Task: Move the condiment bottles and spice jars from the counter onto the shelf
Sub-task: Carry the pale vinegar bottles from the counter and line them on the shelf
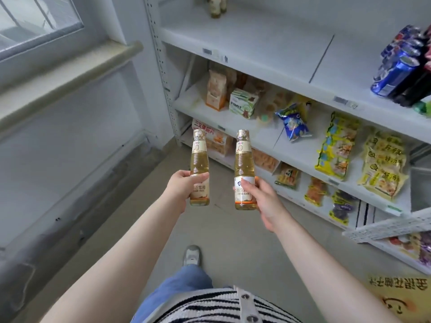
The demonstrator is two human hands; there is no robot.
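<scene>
Head view: left hand (179,185) and right hand (261,197) each grip a vinegar bottle (199,167) below the white shelf (256,40); neither is placed yet, though similar bottles (217,7) stand above it.

You've got open air in front of both bottles, nothing between them and the white shelving (303,89). The broad upper shelf board (268,43) lies bare across its middle, so that's your widest way in. Watch its far left back corner, where two pale bottles (217,7) stand already. On its right end a pack of blue cans (396,66) and dark bottles (417,87) crowd the edge. Below, the snack shelf (233,122) is tighter: boxes at left, a blue bag (293,124) leaning out, yellow packets (338,148) further right. The upright post (161,66) bounds your left side.
</scene>
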